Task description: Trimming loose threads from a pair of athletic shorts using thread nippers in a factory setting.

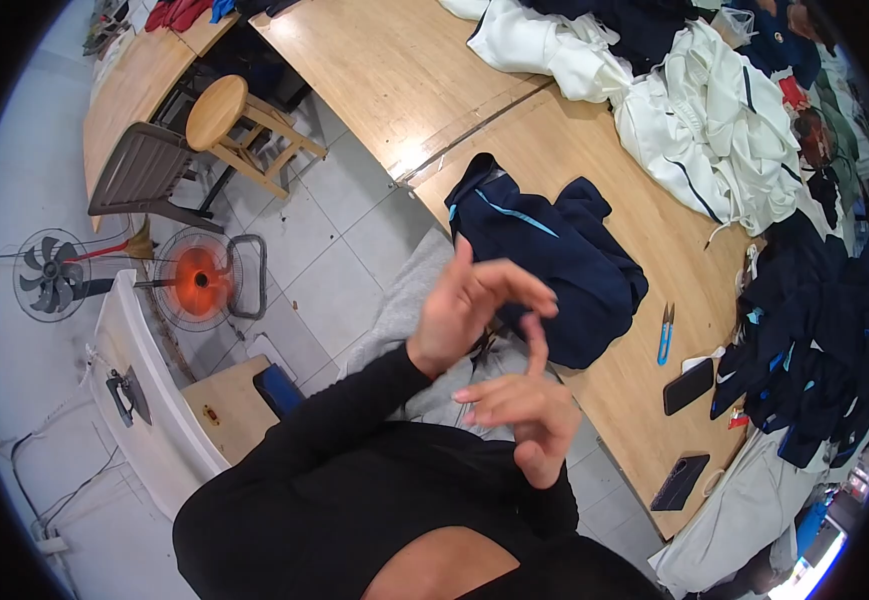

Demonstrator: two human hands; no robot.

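1. I see the wooden tabletop (644, 215) running from the top of the view down to the lower right.
2. A heap of white garments (694, 120) lies along its far edge, and a pile of navy garments (814, 340) sits at its right edge.
3. The navy jacket (554, 260) with light-blue trim lies at the tabletop's near edge, partly hanging over it.
4. My left hand (469, 305) hovers just in front of that jacket, fingers loosely curled; its grip holds nothing I can make out.
5. My right hand (524, 405) sits just below, one finger raised, grip half open, apparently empty.
6. Blue thread snips (664, 332) and a dark phone (688, 385) lie between the jacket and the navy pile.
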